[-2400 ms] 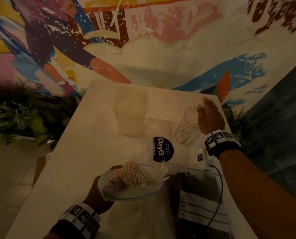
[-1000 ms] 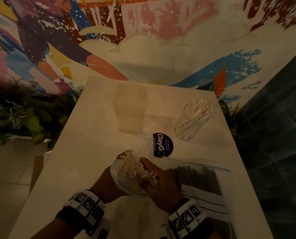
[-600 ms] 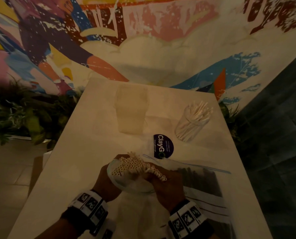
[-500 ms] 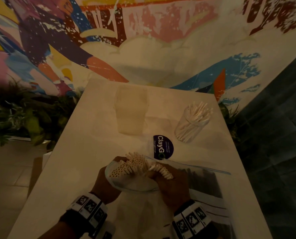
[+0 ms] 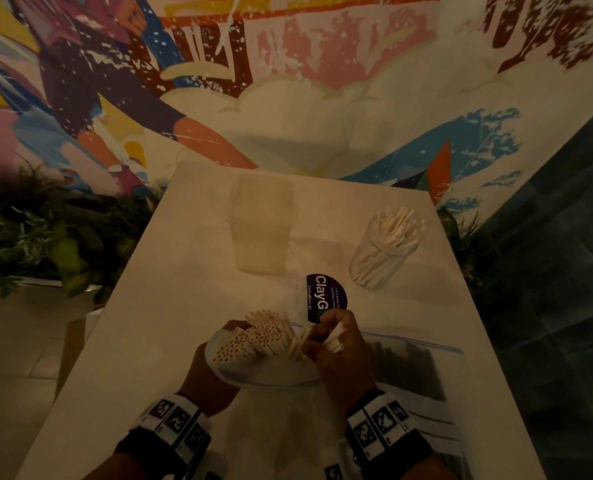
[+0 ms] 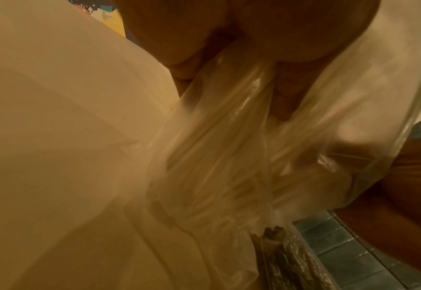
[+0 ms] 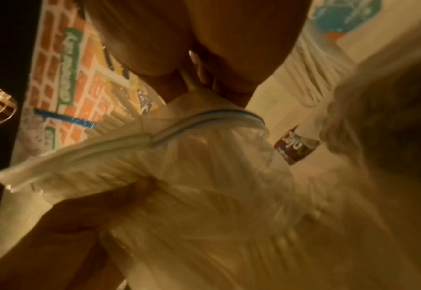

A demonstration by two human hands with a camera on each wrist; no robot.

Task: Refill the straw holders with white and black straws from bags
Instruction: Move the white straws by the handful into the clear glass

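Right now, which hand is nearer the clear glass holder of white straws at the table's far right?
Right. The right hand, gripping a few white straws, sits below-left of the clear glass holder; the left hand holds the clear bag farther left.

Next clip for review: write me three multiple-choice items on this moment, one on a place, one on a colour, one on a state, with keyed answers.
1. Where does the clear holder with straws stand?
A. far right of the table
B. near left corner
C. on the floor

2. What colour are the straws the right hand grips?
A. black
B. white
C. red

3. The bag held by the left hand is:
A. zipped shut
B. open at its mouth
C. lying flat

Answers: A, the holder stands far right on the table; B, the right hand pinches white straws; B, the left hand holds the bag with straw ends showing.
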